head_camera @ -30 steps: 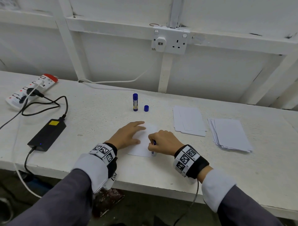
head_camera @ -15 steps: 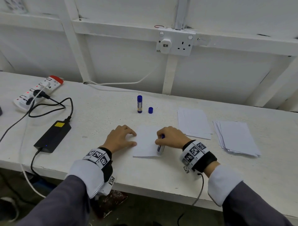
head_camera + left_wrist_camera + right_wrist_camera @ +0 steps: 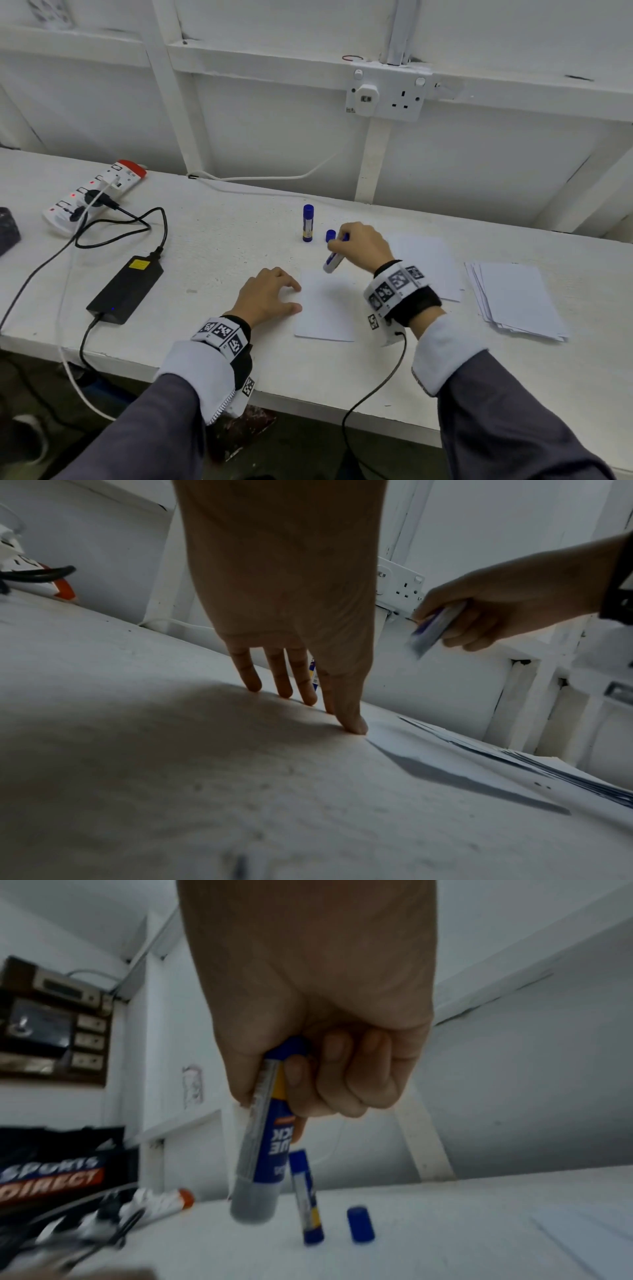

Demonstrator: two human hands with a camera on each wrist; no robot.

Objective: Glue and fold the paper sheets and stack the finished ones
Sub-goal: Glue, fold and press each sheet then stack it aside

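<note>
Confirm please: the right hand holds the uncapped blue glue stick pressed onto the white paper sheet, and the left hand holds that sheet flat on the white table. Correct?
Not quite. The right hand holds the uncapped blue glue stick lifted clear of the white paper sheet, not pressed onto it; the right wrist view shows its tip in the air. The left hand does hold that sheet on the white table.

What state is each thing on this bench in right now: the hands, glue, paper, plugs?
Left hand: open, fingertips pressing the sheet's left edge.
Right hand: gripping the uncapped glue stick, lifted off the paper.
Sheet: flat, unfolded.
Second glue stick: upright, capped.
Loose cap: standing alone on the bench.
Folded stack: lying flat.
Unfolded pile: fanned, untouched.
Power strip: red lights lit.
</note>
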